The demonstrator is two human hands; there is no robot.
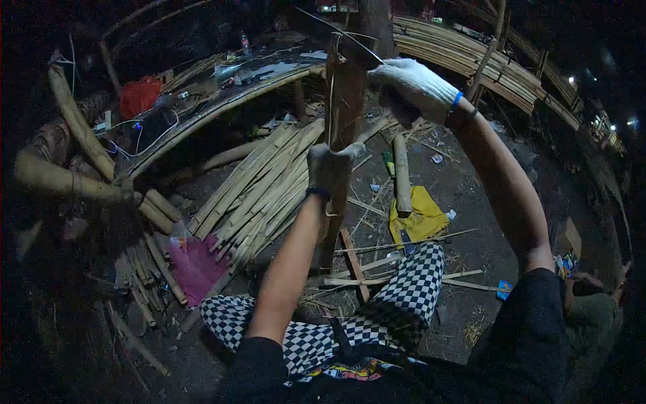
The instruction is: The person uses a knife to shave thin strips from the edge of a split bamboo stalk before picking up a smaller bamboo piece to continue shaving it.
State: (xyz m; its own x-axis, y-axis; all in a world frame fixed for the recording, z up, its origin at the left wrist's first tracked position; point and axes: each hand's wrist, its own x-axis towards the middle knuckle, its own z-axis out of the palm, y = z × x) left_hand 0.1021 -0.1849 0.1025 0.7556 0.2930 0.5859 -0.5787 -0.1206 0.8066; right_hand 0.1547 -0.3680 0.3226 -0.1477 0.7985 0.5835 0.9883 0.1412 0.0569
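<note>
Two gloved hands show in the head view: the left hand (331,165) curls at an upright board (344,111), its grip unclear; the right hand (418,86) closes around a long thin piece (321,21), blade or strip uncertain, near the board's top. Split bamboo strips (269,176) lie piled; how many remain unworked is unclear.

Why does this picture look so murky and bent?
Head view: dim light, with the edges sunk in black; small lamps at right glare as specks; the stacked strips at upper right seem to curve, probably lens distortion; the area just below the right hand is too dark to read; the left hand looks slightly blurred.
</note>
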